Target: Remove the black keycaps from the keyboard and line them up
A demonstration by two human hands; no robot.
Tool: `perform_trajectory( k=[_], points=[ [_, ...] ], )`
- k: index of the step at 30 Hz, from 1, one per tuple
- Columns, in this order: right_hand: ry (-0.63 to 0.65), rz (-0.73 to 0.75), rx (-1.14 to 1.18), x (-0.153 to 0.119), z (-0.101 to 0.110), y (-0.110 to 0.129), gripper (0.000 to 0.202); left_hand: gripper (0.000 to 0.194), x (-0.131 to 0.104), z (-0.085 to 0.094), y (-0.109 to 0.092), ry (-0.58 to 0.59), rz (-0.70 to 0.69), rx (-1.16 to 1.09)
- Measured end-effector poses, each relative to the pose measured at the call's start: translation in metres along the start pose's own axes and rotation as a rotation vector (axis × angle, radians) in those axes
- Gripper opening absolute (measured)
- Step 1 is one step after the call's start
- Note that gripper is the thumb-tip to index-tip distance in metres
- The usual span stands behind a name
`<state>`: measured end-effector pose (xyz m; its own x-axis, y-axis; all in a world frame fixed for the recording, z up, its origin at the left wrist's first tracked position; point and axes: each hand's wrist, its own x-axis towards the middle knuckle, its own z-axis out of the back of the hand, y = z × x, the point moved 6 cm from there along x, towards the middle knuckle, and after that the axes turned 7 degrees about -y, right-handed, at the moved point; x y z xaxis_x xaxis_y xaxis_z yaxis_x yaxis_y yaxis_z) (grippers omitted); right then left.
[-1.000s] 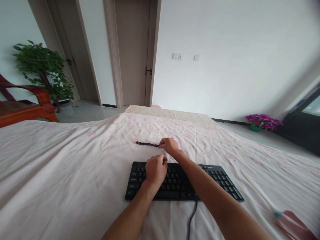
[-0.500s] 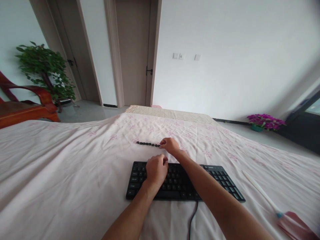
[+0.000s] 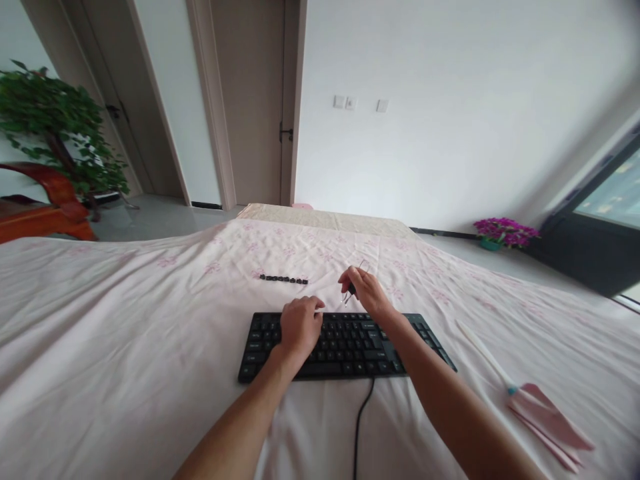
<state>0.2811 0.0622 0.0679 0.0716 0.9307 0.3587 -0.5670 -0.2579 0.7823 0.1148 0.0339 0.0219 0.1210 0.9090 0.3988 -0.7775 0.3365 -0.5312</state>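
Note:
A black keyboard [image 3: 350, 368] lies across the cloth in front of me, its cable running toward me. My left hand [image 3: 301, 325] rests over the upper left of its keys, thumb and fingers apart, with some keys hidden beneath it. Beyond the keyboard's back edge, my right hand [image 3: 369, 291] is closed around a wire keycap puller [image 3: 352, 289] with a dark middle. The puller's wire ends point down toward the top row of keys. Several black keycaps [image 3: 283, 279] stand in a row on the cloth, left of my right hand and apart from it.
A pale flowered cloth [image 3: 150, 347] covers the wide surface. To the right of the keyboard lies a white-handled brush [image 3: 484, 353] beside a folded pink cloth [image 3: 547, 417]. Further off are a wooden chair [image 3: 55, 200], a leafy plant [image 3: 55, 120] and purple flowers [image 3: 505, 231].
My right hand has left the end of the keycap row and come back right, toward the keyboard, with the keycap puller now showing. My left hand stays on the keyboard. The view has shifted slightly.

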Motion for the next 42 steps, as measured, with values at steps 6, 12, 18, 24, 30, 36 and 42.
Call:
perform_trajectory(
  k=[6,12,18,24,30,36,42],
  points=[
    [-0.073,-0.133,0.207,-0.034,0.0,-0.01,0.037,0.02,-0.003,0.002,-0.014,0.027,-0.054,-0.028],
    [-0.105,-0.071,0.121,-0.037,-0.008,-0.005,0.03,0.029,-0.007,-0.006,-0.018,0.086,-0.036,-0.096],
    [-0.112,0.03,-0.025,-0.036,-0.013,0.003,0.024,0.024,-0.005,-0.011,-0.019,0.105,-0.012,-0.072],
    [-0.117,0.139,-0.186,-0.032,-0.02,0.013,0.026,0.015,-0.001,-0.011,-0.02,0.105,-0.008,0.028],
    [-0.177,0.235,-0.253,-0.036,-0.026,0.013,0.03,0.02,0.001,-0.01,-0.023,0.147,-0.035,0.04],
    [-0.27,0.371,-0.264,-0.047,-0.023,0.015,0.032,0.026,-0.003,-0.004,-0.031,0.081,-0.148,-0.007],
    [-0.324,0.41,-0.276,-0.052,-0.017,0.02,0.032,0.026,-0.008,-0.004,-0.032,0.029,-0.198,-0.005]
  ],
)
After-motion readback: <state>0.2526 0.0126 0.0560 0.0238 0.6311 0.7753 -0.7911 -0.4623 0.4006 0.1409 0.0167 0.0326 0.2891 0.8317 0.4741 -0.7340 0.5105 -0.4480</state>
